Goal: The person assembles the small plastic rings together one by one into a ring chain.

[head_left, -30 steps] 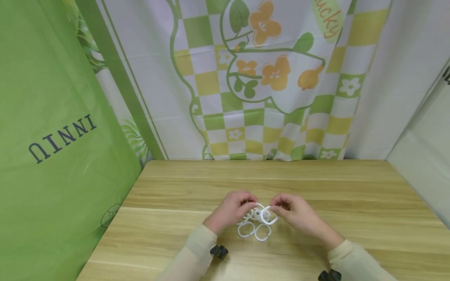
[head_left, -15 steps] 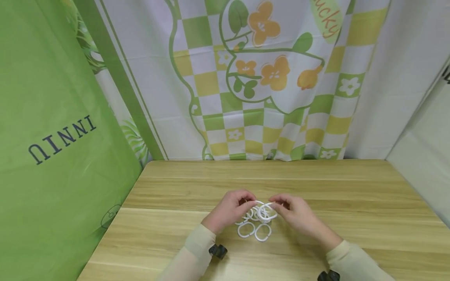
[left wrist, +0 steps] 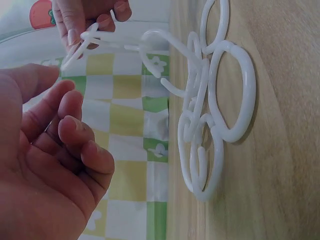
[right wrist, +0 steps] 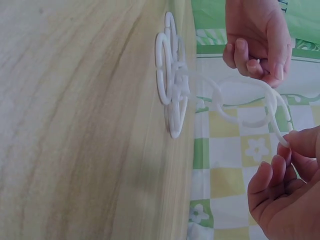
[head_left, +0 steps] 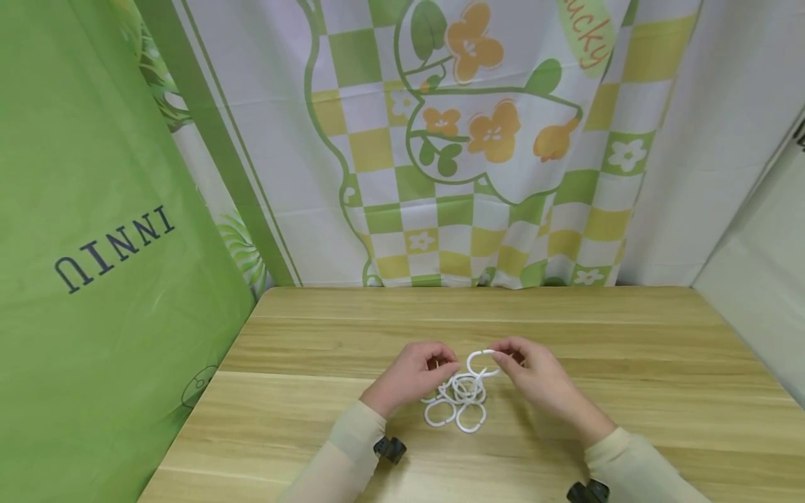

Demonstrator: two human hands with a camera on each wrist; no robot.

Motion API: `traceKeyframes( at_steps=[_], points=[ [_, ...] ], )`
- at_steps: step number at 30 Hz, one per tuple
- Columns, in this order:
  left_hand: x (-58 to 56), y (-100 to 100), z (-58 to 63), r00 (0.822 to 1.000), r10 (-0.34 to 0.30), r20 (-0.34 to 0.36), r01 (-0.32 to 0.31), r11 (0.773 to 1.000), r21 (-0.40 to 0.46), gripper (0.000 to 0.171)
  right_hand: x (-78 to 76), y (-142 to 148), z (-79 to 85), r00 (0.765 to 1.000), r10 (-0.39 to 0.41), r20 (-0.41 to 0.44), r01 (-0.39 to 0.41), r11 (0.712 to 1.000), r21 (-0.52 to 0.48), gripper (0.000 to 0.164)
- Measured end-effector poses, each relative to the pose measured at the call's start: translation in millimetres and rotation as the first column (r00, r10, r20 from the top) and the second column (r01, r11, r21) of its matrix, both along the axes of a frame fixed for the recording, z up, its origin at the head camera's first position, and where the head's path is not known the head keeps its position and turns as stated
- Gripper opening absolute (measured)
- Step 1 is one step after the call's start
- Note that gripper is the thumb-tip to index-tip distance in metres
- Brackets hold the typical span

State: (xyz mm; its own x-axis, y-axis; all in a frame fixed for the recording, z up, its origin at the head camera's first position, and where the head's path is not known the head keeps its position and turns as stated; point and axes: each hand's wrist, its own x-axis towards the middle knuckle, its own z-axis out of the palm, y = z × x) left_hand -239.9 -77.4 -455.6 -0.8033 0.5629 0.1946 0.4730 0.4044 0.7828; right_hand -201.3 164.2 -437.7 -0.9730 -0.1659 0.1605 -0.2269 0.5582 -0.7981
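Thumb and fingertips of my right hand [head_left: 534,374] pinch a white plastic curtain ring [head_left: 468,362], which has a small gap in its loop. In the right wrist view this ring is hooked through a second ring [right wrist: 245,124] that trails down to the pile. My left hand [head_left: 420,370] hovers beside it with fingers loosely curled; in the left wrist view its thumb and index finger stand apart with nothing between them. Below both hands lies a pile of overlapping white rings [head_left: 462,391]. At its near side, two rings [head_left: 440,424] lie flat next to each other.
The wooden table [head_left: 327,335] ends at a patterned curtain [head_left: 440,209] at the back. A green cloth [head_left: 113,335] hangs along the left side, and a pale cloth [head_left: 755,265] is on the right. Each wrist carries a small black camera [head_left: 390,449].
My right hand has drawn its ring up and away from the left hand, which has let go of the ring at its fingertips. That ring has dropped toward the pile. My left hand barely moves.
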Motion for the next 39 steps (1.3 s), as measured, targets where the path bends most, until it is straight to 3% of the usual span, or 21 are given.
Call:
traceKeyframes(
  at_steps=[11, 17, 23, 26, 32, 39],
  points=[
    [-0.2, 2.4, 0.9, 0.998, 0.025, -0.051, -0.024, 0.999, 0.027, 0.014, -1.1, -8.5, -0.1, 1.000, 0.030, -0.002, -0.030, 0.998, -0.056, 0.014],
    [-1.0, 0.7, 0.6, 0.999, 0.036, -0.015, -0.035, 0.999, 0.041, 0.015, -0.9, -10.1, -4.2, 0.997, 0.073, -0.008, -0.073, 0.995, -0.062, 0.011],
    [-2.5, -3.6, 2.9, 0.995, 0.094, 0.033, -0.096, 0.993, 0.064, 0.013, -0.6, -4.9, -11.6, 0.989, 0.147, 0.033, -0.146, 0.988, -0.039, 0.014],
    [-3.9, -5.6, 3.5, 0.994, 0.107, 0.017, -0.108, 0.991, 0.075, 0.012, 2.4, -2.2, -16.9, 0.970, 0.227, 0.088, -0.224, 0.974, -0.039, 0.014],
    [-6.4, -6.6, 2.4, 0.995, 0.097, -0.019, -0.096, 0.992, 0.082, 0.012, 10.5, -3.3, -30.6, 0.901, 0.382, 0.207, -0.381, 0.923, -0.043, 0.006],
    [-4.8, -5.3, 3.1, 0.996, 0.080, -0.038, -0.075, 0.991, 0.106, 0.010, 12.7, -6.1, -40.7, 0.875, 0.454, 0.167, -0.474, 0.874, 0.106, 0.014]
  ],
)
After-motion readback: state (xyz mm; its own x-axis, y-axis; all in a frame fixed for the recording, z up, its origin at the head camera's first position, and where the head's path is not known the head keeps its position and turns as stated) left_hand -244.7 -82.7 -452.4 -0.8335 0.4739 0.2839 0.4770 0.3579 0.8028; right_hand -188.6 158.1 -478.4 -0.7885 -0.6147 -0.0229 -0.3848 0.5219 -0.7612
